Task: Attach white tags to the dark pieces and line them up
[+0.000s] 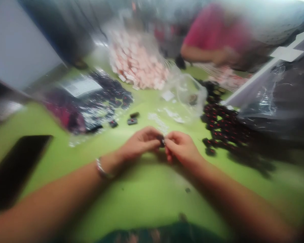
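Observation:
My left hand (142, 143) pinches a small black plastic part (161, 141) between thumb and fingers. Closed against the other side of that part is my right hand (182, 145), its thumb and forefinger pressed together. Something pale and tiny shows at its fingertips, too small to name. Just beyond the hands, small white pieces (158, 122) lie scattered on the green table (142, 202). Two loose black parts (132, 120) rest to the left of them.
At left lie a clear bag of black parts (107, 91) and a dark flat object (15, 168). A bag of pale pink-white pieces (139, 64) stands behind. Black parts with red spots (220, 125) are heaped right, beside a dark plastic bag (276, 98). Across sits a person in pink (207, 30).

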Demonstrator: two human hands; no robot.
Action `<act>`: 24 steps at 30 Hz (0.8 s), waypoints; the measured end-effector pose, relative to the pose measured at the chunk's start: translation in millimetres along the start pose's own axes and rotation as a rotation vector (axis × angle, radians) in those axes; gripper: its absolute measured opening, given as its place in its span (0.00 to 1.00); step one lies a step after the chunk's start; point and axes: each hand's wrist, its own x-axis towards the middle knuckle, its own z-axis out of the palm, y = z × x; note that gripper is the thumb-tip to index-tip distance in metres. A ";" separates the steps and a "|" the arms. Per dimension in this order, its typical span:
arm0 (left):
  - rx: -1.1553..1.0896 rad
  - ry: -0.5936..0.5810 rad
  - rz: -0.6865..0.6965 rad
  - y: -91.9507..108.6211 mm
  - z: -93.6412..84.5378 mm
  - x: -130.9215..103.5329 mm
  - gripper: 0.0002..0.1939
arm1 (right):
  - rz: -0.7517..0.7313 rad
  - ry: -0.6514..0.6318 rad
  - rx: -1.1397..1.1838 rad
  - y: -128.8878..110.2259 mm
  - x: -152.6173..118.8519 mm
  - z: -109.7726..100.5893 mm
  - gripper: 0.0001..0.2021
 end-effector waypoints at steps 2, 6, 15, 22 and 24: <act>0.028 0.010 0.017 0.3 0.9 -0.2 0.12 | -0.014 0.016 -0.082 -0.2 0.8 0.5 0.08; 0.095 0.018 0.032 1.3 2.1 -0.7 0.12 | -0.090 0.056 -0.241 3.0 4.6 0.9 0.06; 0.196 0.052 0.051 5.1 9.3 -1.2 0.13 | -0.038 -0.095 -0.089 5.7 6.0 -5.1 0.10; 1.065 0.401 0.371 23.8 -18.2 0.9 0.12 | -0.058 -0.140 -0.456 6.0 5.4 -6.7 0.10; 1.416 0.519 0.362 27.3 -34.4 4.0 0.11 | -0.099 -0.308 -0.589 4.0 2.7 -9.0 0.09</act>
